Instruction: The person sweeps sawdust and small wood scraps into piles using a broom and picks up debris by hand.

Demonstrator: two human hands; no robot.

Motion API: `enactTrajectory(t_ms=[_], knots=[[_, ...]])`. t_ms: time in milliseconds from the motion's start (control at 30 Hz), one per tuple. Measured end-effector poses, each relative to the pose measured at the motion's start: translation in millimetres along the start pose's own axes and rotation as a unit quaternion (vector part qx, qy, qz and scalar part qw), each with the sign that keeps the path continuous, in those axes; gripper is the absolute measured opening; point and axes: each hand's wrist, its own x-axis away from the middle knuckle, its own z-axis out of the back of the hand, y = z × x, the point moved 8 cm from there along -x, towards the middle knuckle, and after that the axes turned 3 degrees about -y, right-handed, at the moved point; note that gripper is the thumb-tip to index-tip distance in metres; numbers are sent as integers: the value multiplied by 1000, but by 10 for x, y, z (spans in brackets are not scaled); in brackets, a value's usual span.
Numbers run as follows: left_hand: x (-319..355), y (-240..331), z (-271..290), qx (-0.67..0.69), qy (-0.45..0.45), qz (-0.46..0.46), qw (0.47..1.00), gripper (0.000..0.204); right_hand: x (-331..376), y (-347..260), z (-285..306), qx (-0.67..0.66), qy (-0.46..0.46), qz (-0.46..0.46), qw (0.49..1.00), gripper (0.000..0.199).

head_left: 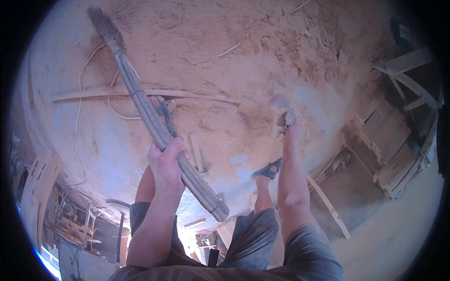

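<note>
Broom [154, 117]: bundled rough matt sticks.

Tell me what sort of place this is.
Probably a woodworking shop. Sawdust coats the floor, wooden frames are stacked at the right, and wood strips lie about. The left hand grips a broom; the right hand reaches down.

Your right hand [287, 122] is blurry, so you can't tell what it holds. Your left hand [166, 161] hides part of the broom [154, 117].
</note>
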Motion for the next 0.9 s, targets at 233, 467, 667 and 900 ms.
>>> enactTrajectory(t_ms=[233,467,667,900], knots=[[81,-75,-29,-19,-5,12,1000,9,511,447,-1122,-248,-148,0,957,23],[47,-102,-39,-4,-27,23,999,10,863,268,-1936,-325,-201,-183,906,45],[19,-89,116,11,-8,35,999,11,1771,-190,-1963,-409,-366,-31,835,59],[37,-98,16,-7,-8,49,999,12,1883,733,-2670,-192,-356,-54,913,63]])
